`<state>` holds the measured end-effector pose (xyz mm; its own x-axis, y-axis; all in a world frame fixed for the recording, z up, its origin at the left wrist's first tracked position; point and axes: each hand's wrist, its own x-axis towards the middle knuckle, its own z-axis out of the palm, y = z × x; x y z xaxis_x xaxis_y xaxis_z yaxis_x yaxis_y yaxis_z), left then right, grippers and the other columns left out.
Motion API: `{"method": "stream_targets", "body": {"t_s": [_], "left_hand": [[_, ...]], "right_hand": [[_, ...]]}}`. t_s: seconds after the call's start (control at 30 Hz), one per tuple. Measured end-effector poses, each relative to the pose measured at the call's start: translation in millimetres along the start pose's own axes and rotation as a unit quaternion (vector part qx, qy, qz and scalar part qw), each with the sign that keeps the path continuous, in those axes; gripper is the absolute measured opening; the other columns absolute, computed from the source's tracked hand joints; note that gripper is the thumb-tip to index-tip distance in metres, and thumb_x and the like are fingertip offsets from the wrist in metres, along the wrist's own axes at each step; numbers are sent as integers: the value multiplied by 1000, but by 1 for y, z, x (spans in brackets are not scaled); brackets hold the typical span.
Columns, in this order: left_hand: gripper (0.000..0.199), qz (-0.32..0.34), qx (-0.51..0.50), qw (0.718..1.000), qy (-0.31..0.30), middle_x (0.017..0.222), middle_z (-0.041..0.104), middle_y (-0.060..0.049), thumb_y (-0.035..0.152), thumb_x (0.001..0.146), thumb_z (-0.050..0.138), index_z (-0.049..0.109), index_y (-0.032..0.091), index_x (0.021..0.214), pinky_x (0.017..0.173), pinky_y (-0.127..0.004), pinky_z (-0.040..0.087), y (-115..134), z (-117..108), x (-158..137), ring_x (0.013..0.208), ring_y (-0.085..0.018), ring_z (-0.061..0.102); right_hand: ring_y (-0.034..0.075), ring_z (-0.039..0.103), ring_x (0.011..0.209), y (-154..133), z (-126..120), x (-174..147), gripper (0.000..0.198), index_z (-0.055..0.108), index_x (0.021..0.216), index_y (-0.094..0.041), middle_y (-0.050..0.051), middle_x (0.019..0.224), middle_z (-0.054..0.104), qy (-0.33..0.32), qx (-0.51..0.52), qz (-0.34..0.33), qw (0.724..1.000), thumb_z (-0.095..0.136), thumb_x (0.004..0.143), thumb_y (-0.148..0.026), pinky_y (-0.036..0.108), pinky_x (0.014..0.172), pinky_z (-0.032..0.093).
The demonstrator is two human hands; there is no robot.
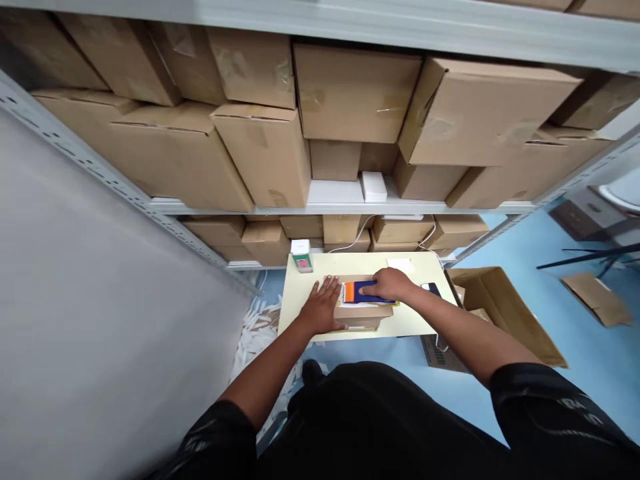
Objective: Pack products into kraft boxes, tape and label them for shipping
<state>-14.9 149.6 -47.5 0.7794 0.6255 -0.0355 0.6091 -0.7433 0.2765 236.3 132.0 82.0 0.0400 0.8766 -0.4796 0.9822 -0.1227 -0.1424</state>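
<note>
A brown cardboard box [364,312] lies on a pale yellow table [417,325]. My left hand [323,305] rests on the box's left end, fingers spread over the top and thumb near the front edge. In my right hand [393,285] is a blue and orange hand tool [357,292] with a light, toothed-looking left edge; its exact kind is unclear. The tool sits low over the box top, just right of my left fingertips. Under it, a white and yellow patch on the box shows only in part.
A small white, green and pink box [302,256] stands at the table's back left. Right of the table is an open carton [505,313] with things inside. Shelves of cardboard boxes [357,93] rise behind. Whitish strips [253,340] litter the floor at left, beside the wall.
</note>
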Motion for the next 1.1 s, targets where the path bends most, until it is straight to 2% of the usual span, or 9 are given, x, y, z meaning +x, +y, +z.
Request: {"method": "stream_targets", "body": {"t_s": [0.07,0.17,0.3,0.5,0.67,0.9,1.1], "left_hand": [[122,-14,29,999,0,175,13,-18,70,75,74,20,12,168,131,-57,3,0,11,0,163,-38,7],[115,-15,48,999,7,175,15,-17,65,80,72,20,11,168,132,-54,4,-4,22,-9,163,-36,8],[115,-28,49,998,29,175,18,-18,65,80,72,21,11,168,131,-56,4,-9,21,-16,163,-37,8],[125,-15,54,998,-5,175,16,-20,73,69,76,27,12,167,130,-58,-1,-17,13,7,163,-40,5],[125,15,50,997,-50,177,5,-17,65,69,78,21,14,168,128,-54,13,-31,21,19,163,-39,4],[125,55,41,997,-34,176,6,-20,60,68,79,23,11,167,130,-55,5,-31,38,32,163,-40,-1],[120,51,23,997,-58,176,8,-20,56,69,78,24,15,168,128,-56,14,-28,36,50,162,-42,7]], "right_hand": [[30,74,94,-3,6,6,79,83,99,-20,16,102,80,-4,-4,-3,1000,54,80,-90,31,68,46],[31,74,95,-3,10,10,77,84,99,-21,16,104,80,-21,-3,-10,1000,58,78,-89,31,69,47],[30,73,96,4,9,10,76,83,101,-21,15,105,80,-19,14,-12,1000,56,80,-89,32,72,47],[31,73,97,5,18,10,76,83,103,-22,15,103,80,-12,26,4,1000,53,82,-88,32,74,48],[30,73,98,0,34,6,76,82,103,-21,15,105,79,-2,20,11,1000,52,83,-88,33,75,49],[32,73,104,11,48,7,77,81,103,-19,18,108,79,9,-7,27,1000,50,85,-87,34,83,50],[32,73,104,31,52,13,79,81,101,-18,18,111,78,16,19,60,998,48,86,-88,34,80,51]]}}
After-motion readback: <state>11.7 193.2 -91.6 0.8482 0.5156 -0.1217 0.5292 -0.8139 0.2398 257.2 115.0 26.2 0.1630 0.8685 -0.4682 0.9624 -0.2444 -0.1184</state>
